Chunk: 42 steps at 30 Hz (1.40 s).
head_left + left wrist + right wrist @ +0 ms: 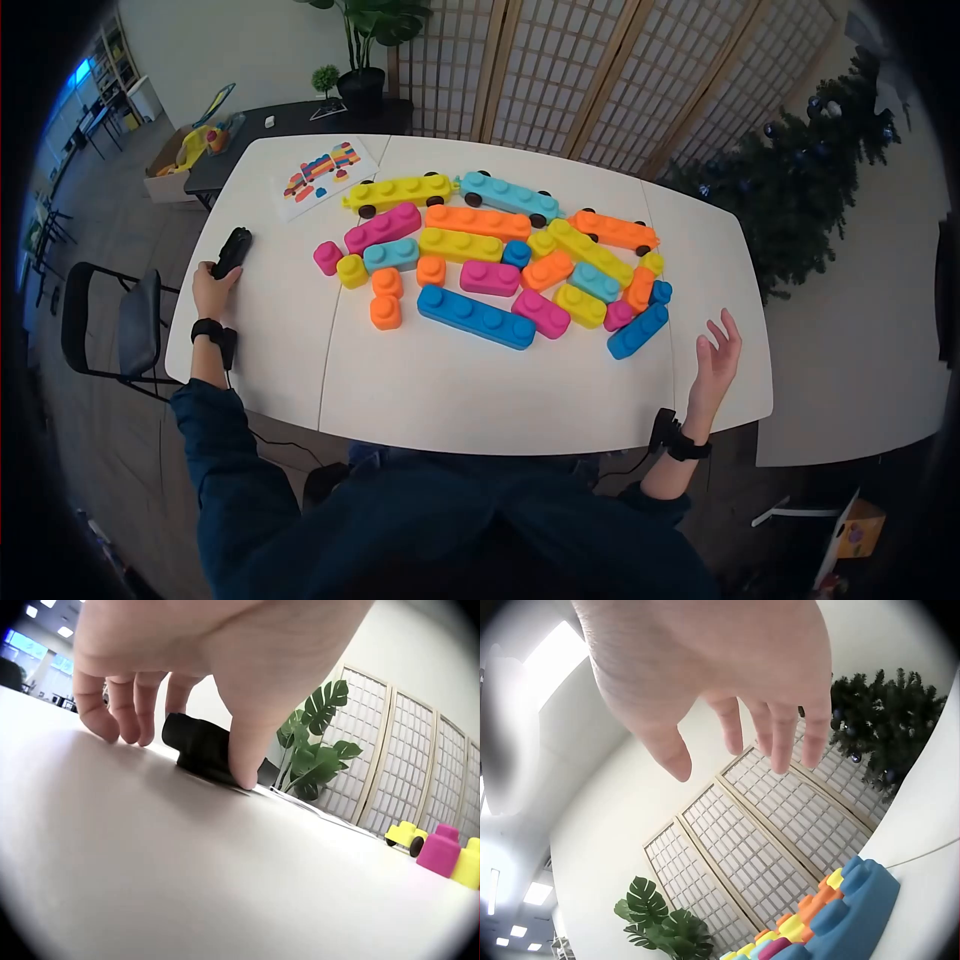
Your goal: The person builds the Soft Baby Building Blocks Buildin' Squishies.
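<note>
At the table's left side, my left hand (211, 292) is at a black handheld device (234, 253). In the left wrist view the thumb of this hand (202, 645) presses the device's (201, 746) near side; one finger passes behind it and the other fingertips are down on the tabletop. My right hand (717, 368) is raised at the right, empty, its fingers spread and loosely bent. Nearest to it lies a blue block (637, 332). In the right wrist view the hand (720, 660) hangs above the blue block (855, 919), apart from it.
Colourful blocks, among them a long blue one (475, 317), cover the middle of the white table (270, 370). Behind them stand yellow (405, 190), light blue (508, 196) and orange (615, 231) wheeled pieces. A picture sheet (322, 175) lies back left. A chair (135, 325) stands left.
</note>
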### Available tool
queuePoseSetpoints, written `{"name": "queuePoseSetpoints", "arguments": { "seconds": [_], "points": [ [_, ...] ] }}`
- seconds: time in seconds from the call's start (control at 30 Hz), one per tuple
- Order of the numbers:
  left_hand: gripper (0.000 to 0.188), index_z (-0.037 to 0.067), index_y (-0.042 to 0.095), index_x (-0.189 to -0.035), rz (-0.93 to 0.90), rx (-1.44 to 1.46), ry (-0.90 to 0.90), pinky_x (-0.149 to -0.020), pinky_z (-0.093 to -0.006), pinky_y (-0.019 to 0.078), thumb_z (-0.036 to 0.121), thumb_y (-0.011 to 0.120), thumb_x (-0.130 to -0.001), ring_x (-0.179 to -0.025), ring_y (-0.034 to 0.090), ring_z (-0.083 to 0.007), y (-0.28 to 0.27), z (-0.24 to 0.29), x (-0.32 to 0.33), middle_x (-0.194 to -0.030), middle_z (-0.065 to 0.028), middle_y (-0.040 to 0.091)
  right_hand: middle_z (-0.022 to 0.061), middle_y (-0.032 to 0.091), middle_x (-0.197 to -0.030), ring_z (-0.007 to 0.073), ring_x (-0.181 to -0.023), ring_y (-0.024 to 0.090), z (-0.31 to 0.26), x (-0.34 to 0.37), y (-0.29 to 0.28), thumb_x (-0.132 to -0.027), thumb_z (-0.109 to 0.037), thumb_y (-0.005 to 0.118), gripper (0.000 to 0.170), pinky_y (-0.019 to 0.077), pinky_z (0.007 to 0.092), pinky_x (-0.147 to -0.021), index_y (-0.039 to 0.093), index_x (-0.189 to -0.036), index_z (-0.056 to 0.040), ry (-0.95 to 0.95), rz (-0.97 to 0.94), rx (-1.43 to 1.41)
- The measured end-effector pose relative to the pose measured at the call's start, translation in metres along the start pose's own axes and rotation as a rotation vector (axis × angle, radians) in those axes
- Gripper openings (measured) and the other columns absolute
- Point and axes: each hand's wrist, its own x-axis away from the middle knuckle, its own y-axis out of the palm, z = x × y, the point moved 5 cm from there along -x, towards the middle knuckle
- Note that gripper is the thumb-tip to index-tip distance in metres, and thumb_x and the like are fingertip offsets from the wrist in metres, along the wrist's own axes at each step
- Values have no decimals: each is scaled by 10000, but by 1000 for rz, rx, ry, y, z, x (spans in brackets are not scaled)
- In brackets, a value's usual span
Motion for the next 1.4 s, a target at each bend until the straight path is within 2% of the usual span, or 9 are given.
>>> {"name": "queuePoseSetpoints", "arguments": {
  "seconds": [0.1,0.17,0.27,0.33,0.5,0.73,1.1,1.3,1.4],
  "points": [
    [741,-22,600,-1275,5,-185,51,-867,-452,542,422,899,-762,-1019,677,-368,-7,4,6,-1191,-223,663,109,501,-1528,247,-1286,566,13,6,2,-967,-112,685,490,470,379,-1034,526,-1428,-68,29,-12,34],
    [664,6,595,-1301,366,-288,405,-873,-468,545,385,862,-826,-1006,669,-372,-48,51,29,-1223,-193,651,111,536,-1491,243,-1258,584,4,11,4,-966,-108,685,456,470,380,-1031,549,-1398,-61,17,-25,67],
    [524,38,617,-1290,429,-24,439,-833,-428,541,325,811,-897,-950,671,-311,-115,131,84,-1172,-132,684,109,613,-1396,234,-1203,618,-4,19,2,-964,-99,684,382,472,380,-1023,598,-1332,-43,2,-68,135],
    [394,55,664,-1216,253,180,243,-778,-363,522,291,785,-925,-891,659,-230,-143,181,129,-1059,-77,719,105,654,-1337,230,-1176,633,-9,24,2,-964,-93,682,342,473,379,-1019,623,-1295,-33,0,-97,166],
    [139,30,714,-1015,293,444,403,-686,-297,503,134,757,-934,-704,681,-164,-141,221,197,-766,-66,715,110,718,-1187,225,-1146,647,-21,47,-1,-963,-81,678,252,464,385,-1038,668,-1203,-4,-44,37,100],
    [98,-15,714,-942,75,640,345,-719,-268,536,82,717,-955,-736,702,-145,-112,247,228,-788,-79,728,115,728,-1149,231,-1128,657,-32,58,-9,-955,-80,688,225,462,390,-1045,684,-1165,1,-58,82,135],
    [100,-38,703,-942,27,635,317,-732,-271,544,57,685,-968,-747,711,-155,-82,231,233,-808,-96,728,109,728,-1145,223,-1106,660,-8,44,-12,-953,-69,680,223,477,368,-1002,683,-1164,3,-12,98,138],
    [103,-24,703,-1012,-18,596,356,-722,-265,541,69,688,-969,-775,713,-152,-88,239,225,-832,-89,729,116,715,-1176,197,-1116,649,-11,42,4,-980,-64,659,244,489,343,-980,662,-1214,5,-50,13,179],
    [164,-4,698,-1083,-178,604,330,-737,-297,548,88,712,-948,-837,721,-189,-95,270,205,-886,-99,737,109,710,-1183,204,-1117,650,-13,40,11,-963,-59,671,254,490,350,-972,665,-1209,0,-56,-13,169]
  ]
}}
